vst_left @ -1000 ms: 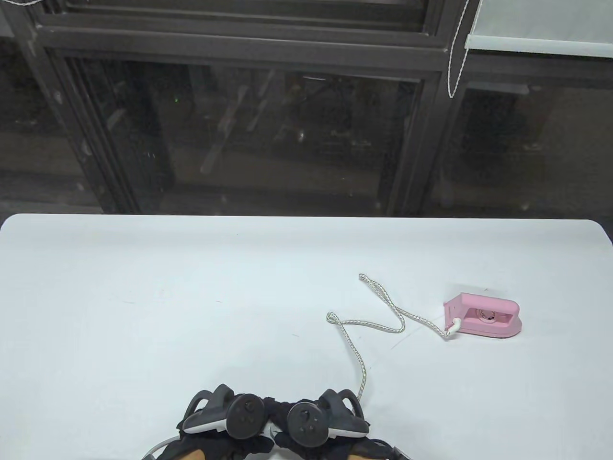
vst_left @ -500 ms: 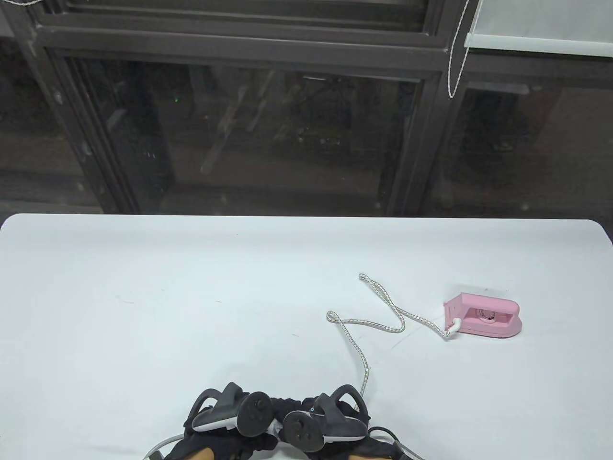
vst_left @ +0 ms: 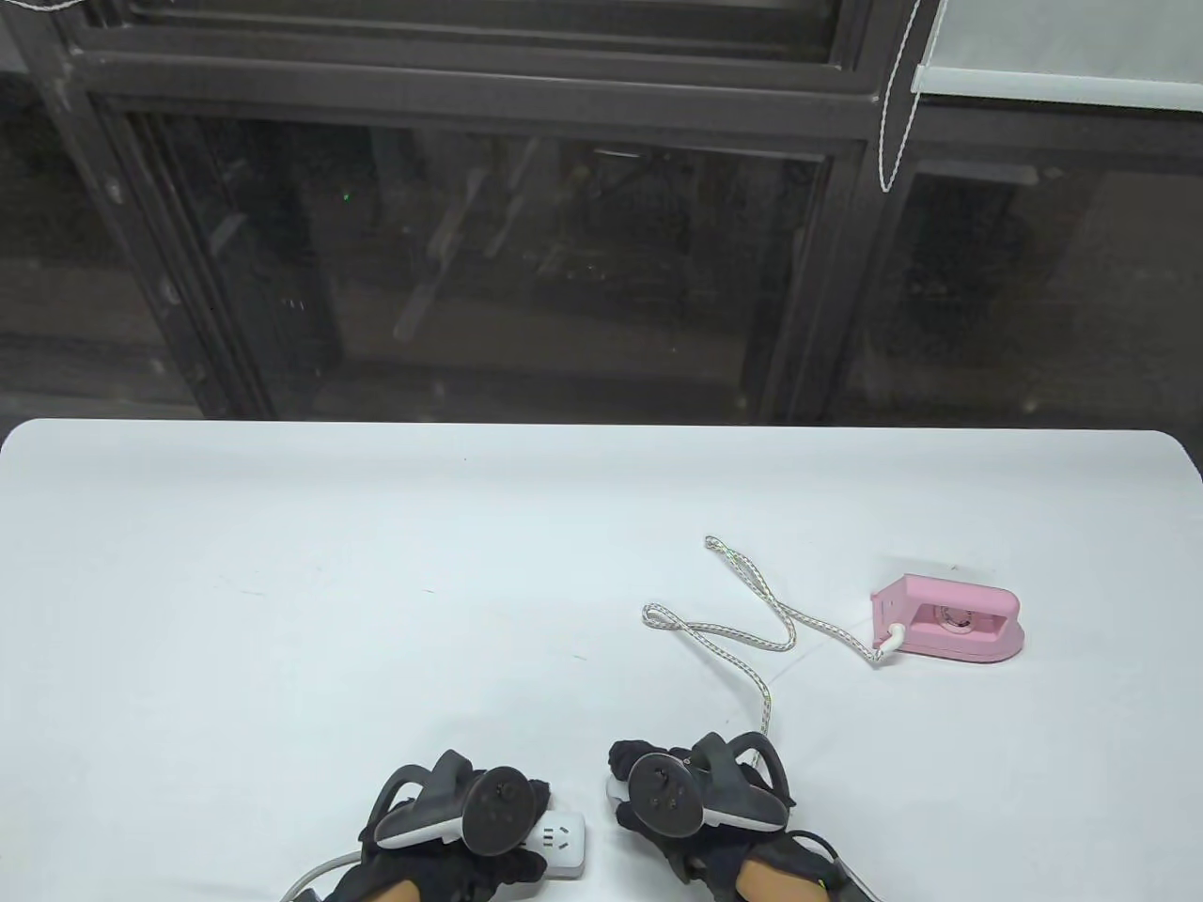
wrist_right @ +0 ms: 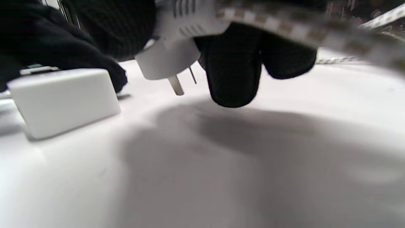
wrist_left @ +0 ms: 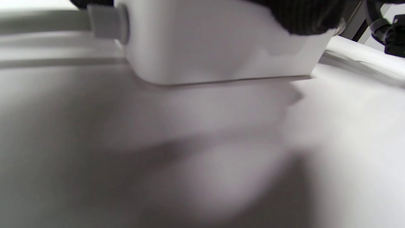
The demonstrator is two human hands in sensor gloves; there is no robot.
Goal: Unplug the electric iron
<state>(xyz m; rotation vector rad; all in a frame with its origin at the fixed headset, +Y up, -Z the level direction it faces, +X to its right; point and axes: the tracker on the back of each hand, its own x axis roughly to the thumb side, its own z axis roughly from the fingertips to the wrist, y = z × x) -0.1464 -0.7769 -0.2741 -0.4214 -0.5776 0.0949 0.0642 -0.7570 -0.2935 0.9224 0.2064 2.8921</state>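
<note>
The pink iron [vst_left: 949,622] stands on the white table [vst_left: 282,564] at the right. Its braided cord [vst_left: 742,648] runs in loops to my right hand [vst_left: 658,799]. My right hand grips the white plug [wrist_right: 171,53], its pins bare and clear of the socket, just above the table. My left hand [vst_left: 451,827] presses down on the white power strip [vst_left: 564,841], which also shows in the left wrist view [wrist_left: 221,47] and the right wrist view [wrist_right: 63,98]. The strip's outlet face is uncovered.
The strip's grey cable [vst_left: 315,874] leaves by the table's near edge. A dark window frame [vst_left: 470,85] stands behind the table's far edge. A blind cord [vst_left: 893,103] hangs at the upper right.
My right hand has pulled to the right with the plug, out of the power strip. The cord's near stretch swung right with it. The left hand stayed on the strip.
</note>
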